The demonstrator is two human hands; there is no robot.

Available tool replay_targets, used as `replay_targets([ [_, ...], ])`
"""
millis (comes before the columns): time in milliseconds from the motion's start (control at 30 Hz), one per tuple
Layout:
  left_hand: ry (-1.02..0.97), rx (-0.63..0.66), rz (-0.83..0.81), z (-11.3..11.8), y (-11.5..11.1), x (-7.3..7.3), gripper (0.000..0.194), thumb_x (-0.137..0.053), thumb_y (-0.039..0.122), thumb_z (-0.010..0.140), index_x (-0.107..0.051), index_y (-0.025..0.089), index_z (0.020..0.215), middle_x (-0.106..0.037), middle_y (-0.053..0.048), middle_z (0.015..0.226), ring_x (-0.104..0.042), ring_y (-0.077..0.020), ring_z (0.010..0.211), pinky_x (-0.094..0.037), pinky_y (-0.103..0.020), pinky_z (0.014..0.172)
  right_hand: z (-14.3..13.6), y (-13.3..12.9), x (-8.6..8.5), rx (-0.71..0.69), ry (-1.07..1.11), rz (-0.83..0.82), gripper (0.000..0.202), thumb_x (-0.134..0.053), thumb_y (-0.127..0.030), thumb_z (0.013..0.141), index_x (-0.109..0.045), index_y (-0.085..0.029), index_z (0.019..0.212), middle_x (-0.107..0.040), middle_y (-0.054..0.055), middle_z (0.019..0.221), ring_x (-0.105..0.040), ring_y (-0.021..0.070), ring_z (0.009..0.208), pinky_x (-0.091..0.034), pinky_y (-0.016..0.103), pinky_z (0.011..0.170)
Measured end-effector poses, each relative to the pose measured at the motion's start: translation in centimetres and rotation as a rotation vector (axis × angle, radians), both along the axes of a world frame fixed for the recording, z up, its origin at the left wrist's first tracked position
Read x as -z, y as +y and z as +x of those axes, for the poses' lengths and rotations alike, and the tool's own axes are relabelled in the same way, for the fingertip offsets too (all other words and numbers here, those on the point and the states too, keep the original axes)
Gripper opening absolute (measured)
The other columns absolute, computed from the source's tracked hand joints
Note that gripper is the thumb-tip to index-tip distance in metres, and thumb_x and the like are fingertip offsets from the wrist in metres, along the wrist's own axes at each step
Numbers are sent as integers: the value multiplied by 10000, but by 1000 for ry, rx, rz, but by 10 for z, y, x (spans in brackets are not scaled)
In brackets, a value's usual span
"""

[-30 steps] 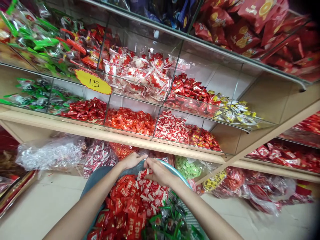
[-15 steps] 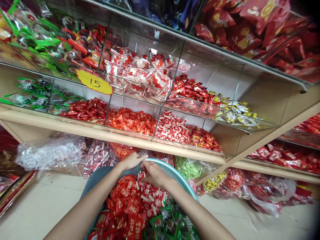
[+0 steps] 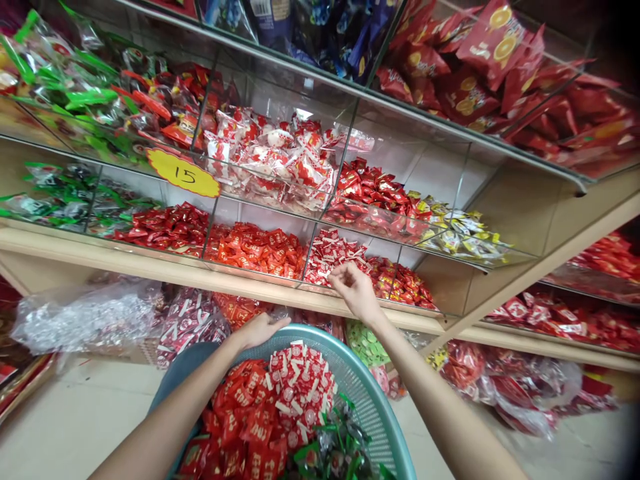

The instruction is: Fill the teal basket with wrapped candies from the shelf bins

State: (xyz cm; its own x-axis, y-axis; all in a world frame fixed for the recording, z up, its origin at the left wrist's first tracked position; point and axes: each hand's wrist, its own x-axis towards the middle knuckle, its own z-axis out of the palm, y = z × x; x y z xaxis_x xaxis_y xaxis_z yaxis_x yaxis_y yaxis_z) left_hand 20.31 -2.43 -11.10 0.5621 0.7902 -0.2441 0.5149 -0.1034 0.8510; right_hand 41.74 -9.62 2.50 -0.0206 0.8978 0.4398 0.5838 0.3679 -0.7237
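A teal basket holds red packets, red-and-white candies and dark candies in green-tipped wrappers. My left hand is closed on the basket's far rim, thumb along the edge. Raised beyond the rim, my right hand is in front of the lower shelf compartment of red-and-white candies. Its fingers are curled together, and anything between them is too small to make out.
Glass-fronted shelves of wrapped candies span the view, with a yellow "15" tag. A wooden shelf edge runs just beyond the basket. Under it lie a clear plastic bag and bagged candies.
My right hand has moved from inside the basket up and right to the lower shelf. My left hand stays at the rim. The red-and-white candies in the basket are now uncovered.
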Motion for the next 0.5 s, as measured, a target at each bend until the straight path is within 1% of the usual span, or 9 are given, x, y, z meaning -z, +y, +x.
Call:
replay_targets([
  [67,-1,13,22,0,0,1,636,-440,741,679,-663,148,629,-628,-30,594,-552,-204,628,-327,-261,575,17,15,4,124,26,63,158,-568,-331,778,-519,-187,818,-559,-6,693,-499,119,607,-417,250,581],
  [133,4,26,27,0,1,3,642,-424,742,687,-664,148,642,-630,-29,596,-552,-203,623,-327,-261,572,32,29,10,182,15,43,183,-591,-312,724,-492,-191,819,-549,-10,688,-500,123,601,-427,263,588],
  [233,11,26,13,0,3,5,644,-432,745,670,-664,144,650,-635,-34,594,-556,-207,618,-326,-263,567,46,46,17,175,-66,-49,257,-626,-297,655,-468,-192,830,-555,-3,731,-519,132,636,-443,279,618],
  [333,-1,25,22,0,5,8,630,-447,738,656,-661,146,648,-638,-33,590,-559,-210,615,-332,-266,575,51,56,16,158,-183,-129,280,-644,-281,627,-466,-193,824,-563,8,776,-534,144,690,-439,276,627],
  [500,-6,22,19,-2,6,10,622,-458,737,642,-663,150,641,-653,-36,605,-572,-218,630,-342,-269,589,54,64,12,157,-322,-150,269,-653,-196,603,-478,-202,808,-571,3,801,-524,155,730,-416,277,656],
])
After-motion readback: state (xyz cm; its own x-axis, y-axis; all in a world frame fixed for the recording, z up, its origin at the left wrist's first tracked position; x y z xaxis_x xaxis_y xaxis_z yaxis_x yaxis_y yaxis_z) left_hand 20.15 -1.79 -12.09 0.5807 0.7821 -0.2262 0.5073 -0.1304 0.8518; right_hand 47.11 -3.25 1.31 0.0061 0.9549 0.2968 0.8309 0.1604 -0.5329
